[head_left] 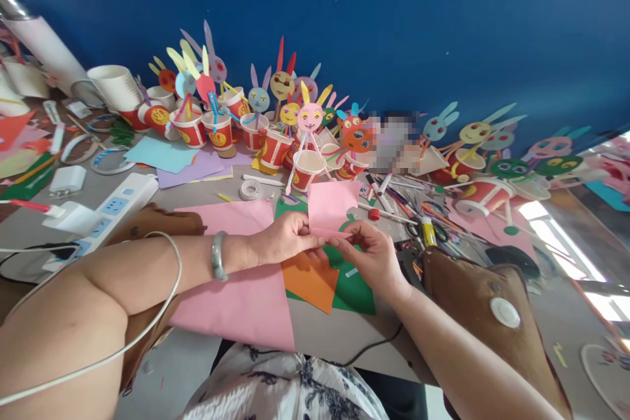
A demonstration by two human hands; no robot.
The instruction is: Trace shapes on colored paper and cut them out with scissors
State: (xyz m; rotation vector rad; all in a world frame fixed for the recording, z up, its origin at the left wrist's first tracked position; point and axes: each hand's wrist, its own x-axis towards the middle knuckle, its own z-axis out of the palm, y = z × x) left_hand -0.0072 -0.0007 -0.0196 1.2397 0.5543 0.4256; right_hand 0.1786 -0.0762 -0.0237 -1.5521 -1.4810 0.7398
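Between my hands is a small piece of pink paper [333, 205], its lower edge folded up and a notch cut in its right side. My left hand [288, 236] pinches the lower left corner. With thumb and fingers, my right hand [371, 252] grips the lower right part of the fold. Beneath them lie an orange sheet [310, 279] and a green sheet [357, 295]. A large pink sheet [231, 315] spreads to the left, partly under my left forearm. Just beyond the folded paper stands a red paper cup [308, 174] bearing a pink rabbit face [310, 118].
Several cups with paper rabbit faces line the blue wall [315, 0]. At left are a power strip [115, 210], a tape roll [251, 188] and stacked cups [115, 88]. Pens [388, 200], a glue stick [429, 231] and a brown bag [487, 315] lie right. A white cable [167, 308] crosses my left arm.
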